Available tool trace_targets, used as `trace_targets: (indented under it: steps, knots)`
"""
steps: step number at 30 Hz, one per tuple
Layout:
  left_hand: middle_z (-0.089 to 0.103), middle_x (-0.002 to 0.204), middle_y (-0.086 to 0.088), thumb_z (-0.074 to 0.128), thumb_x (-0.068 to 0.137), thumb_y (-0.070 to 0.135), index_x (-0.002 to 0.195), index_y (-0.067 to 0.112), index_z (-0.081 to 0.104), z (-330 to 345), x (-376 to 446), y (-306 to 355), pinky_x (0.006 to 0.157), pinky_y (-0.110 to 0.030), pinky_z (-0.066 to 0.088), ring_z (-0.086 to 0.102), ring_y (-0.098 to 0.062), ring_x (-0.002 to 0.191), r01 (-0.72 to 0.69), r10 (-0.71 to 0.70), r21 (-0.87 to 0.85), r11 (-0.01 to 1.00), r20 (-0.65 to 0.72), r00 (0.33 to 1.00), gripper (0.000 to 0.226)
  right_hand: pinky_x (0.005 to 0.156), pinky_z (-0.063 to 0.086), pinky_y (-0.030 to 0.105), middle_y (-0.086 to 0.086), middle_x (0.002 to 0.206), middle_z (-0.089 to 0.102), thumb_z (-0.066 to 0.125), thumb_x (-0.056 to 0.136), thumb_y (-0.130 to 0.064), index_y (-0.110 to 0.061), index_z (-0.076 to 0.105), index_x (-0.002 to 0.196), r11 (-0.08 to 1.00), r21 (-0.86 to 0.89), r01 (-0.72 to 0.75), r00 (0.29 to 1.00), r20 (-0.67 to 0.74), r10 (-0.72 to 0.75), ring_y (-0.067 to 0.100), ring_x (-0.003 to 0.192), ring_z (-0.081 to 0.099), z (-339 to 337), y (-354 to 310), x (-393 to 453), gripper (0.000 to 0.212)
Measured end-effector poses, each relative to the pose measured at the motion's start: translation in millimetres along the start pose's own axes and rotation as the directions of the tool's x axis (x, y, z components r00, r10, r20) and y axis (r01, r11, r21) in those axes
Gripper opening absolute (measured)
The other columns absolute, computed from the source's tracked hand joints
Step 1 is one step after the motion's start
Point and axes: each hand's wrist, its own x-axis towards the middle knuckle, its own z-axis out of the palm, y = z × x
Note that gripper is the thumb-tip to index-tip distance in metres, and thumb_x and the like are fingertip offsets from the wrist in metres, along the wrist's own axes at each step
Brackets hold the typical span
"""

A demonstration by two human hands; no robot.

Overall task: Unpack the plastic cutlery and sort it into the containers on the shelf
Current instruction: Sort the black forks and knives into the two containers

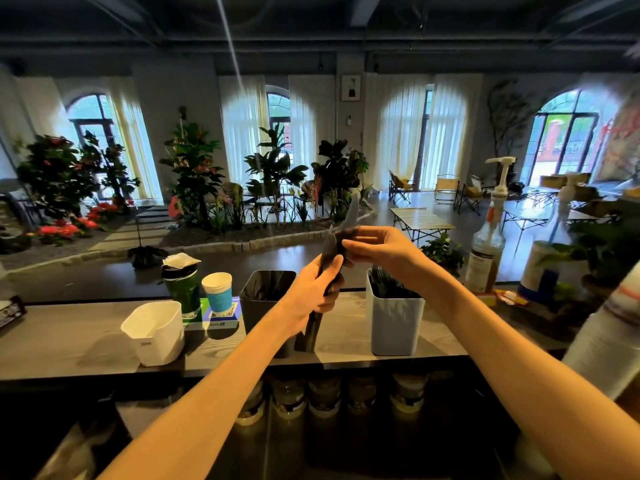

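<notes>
A long grey shelf ran across the view. On it, from the left, stood a white tilted bin, a green cup with a wrapper on top, a white-and-blue paper cup on a flat blue box, a black container, and a pale blue container holding dark cutlery. Farther right stood a pump bottle.

Arched windows with pale curtains span the grey back wall — daylight enters. Centre left: potted plants. Right: folding chairs and slatted table on dark floor.
</notes>
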Motion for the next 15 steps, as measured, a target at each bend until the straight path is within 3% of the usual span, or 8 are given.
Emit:
trace_targets:
  steps: [5,9,13,15]
  knots:
    - [0.033,0.065,0.001,0.042,0.107,0.028,0.112,0.008,0.054,-14,-7,8,0.042,-0.022,0.018,0.022,-0.01,0.046,-0.032,0.031,0.101,0.994,0.017,0.999,0.024,0.085,0.057,0.031,0.02,0.099,0.075,0.074,0.092,-0.025,-0.011,0.073,0.12,0.999,-0.031,0.008,0.999,0.036,-0.007,0.02,0.08,0.068,18,-7,9,0.032]
    - [0.027,0.061,0.003,0.044,0.108,0.028,0.097,0.01,0.058,-29,-9,15,0.048,-0.026,0.016,0.021,-0.012,0.05,-0.016,0.015,0.217,0.976,0.006,1.0,0.025,0.085,0.057,0.033,0.013,0.1,0.077,0.077,0.088,-0.024,-0.015,0.076,0.115,0.987,-0.155,0.049,0.995,0.098,-0.034,0.02,0.089,0.071,34,-14,20,0.028]
    - [0.033,0.057,0.005,0.048,0.106,0.026,0.093,0.008,0.061,-51,-2,35,0.049,-0.025,0.021,0.028,-0.01,0.049,-0.026,0.031,0.323,0.946,-0.009,0.999,0.026,0.087,0.059,0.032,0.01,0.101,0.078,0.078,0.088,-0.022,-0.009,0.075,0.114,0.976,-0.193,0.104,0.987,0.142,-0.077,0.021,0.094,0.074,43,-29,39,0.029]
    - [0.042,0.055,0.009,0.048,0.106,0.023,0.093,0.007,0.059,-62,5,48,0.054,-0.027,0.027,0.033,-0.01,0.051,-0.04,0.033,0.341,0.939,0.024,0.999,0.023,0.083,0.061,0.032,0.009,0.097,0.078,0.08,0.086,-0.022,-0.01,0.076,0.108,0.96,-0.242,0.142,0.988,0.092,-0.123,0.022,0.091,0.076,48,-39,51,0.026]
